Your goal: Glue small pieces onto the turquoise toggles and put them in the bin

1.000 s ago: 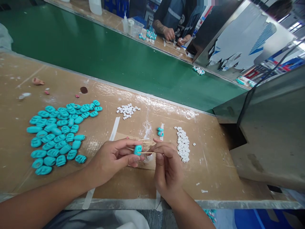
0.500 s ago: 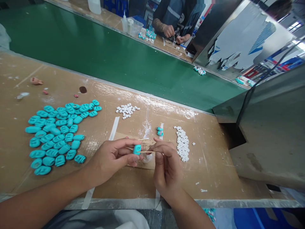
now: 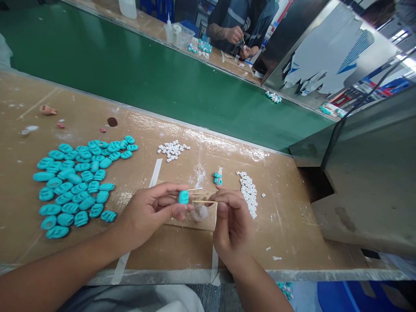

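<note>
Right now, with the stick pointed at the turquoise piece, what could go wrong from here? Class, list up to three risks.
1. The left-hand grip holds the turquoise piece near the fingertips, so it might slip out.
2. The thin stick in the right-hand grip points toward that piece; a jerk could mark it or poke the left fingers.
3. The small clear cup stands close by, between both grips, and could be knocked.
</note>
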A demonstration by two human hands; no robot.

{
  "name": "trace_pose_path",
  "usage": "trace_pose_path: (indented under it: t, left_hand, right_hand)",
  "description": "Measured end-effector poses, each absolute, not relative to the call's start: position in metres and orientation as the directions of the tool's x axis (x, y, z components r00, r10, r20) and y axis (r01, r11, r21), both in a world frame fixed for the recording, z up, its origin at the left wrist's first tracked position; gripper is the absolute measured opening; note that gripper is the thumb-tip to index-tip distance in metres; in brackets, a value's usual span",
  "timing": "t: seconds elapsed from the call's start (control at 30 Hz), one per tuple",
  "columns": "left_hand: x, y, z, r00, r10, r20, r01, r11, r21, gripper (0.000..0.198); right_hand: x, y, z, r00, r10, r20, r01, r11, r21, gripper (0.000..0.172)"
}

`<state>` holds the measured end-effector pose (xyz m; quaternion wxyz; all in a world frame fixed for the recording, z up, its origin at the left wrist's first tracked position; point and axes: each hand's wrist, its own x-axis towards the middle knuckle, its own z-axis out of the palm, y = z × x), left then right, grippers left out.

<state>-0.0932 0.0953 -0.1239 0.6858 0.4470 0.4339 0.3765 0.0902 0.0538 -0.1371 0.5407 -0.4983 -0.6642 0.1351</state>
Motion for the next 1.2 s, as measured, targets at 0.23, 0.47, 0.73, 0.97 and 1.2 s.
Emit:
trace_pose_path:
  t: [0.23, 0.47, 0.73, 0.97, 1.2]
  left_hand:
    - [-0.103, 0.119, -0.112, -0.065, 0.989, -0.13, -0.265, 0.109, 0.958, 0.025]
    - [-0.103, 0.115, -0.121, 0.02, 0.991, -0.129, -0.218, 0.131, 0.967, 0.031]
    - [-0.103, 0.114, -0.12, 0.116, 0.969, -0.217, -0.234, 0.239, 0.943, 0.035]
    - [-0.102, 0.11, -0.129, 0.367, 0.891, -0.266, -0.322, 0.39, 0.862, 0.027]
    - [-0.096, 0.099, -0.129, 0.533, 0.795, -0.289, -0.263, 0.48, 0.837, 0.026]
  right_hand:
    - [0.086, 0.061, -0.137, -0.331, 0.795, 0.508, 0.684, 0.573, -0.452, 0.021]
    - [0.078, 0.059, -0.149, -0.492, 0.723, 0.485, 0.777, 0.616, -0.129, 0.021]
    - [0.085, 0.056, -0.147, -0.43, 0.779, 0.457, 0.775, 0.578, -0.256, 0.025]
    - [0.09, 0.05, -0.144, 0.014, 0.78, 0.626, 0.694, 0.444, -0.567, 0.022]
    - [0.084, 0.046, -0.14, 0.096, 0.79, 0.605, 0.416, 0.521, -0.746, 0.028]
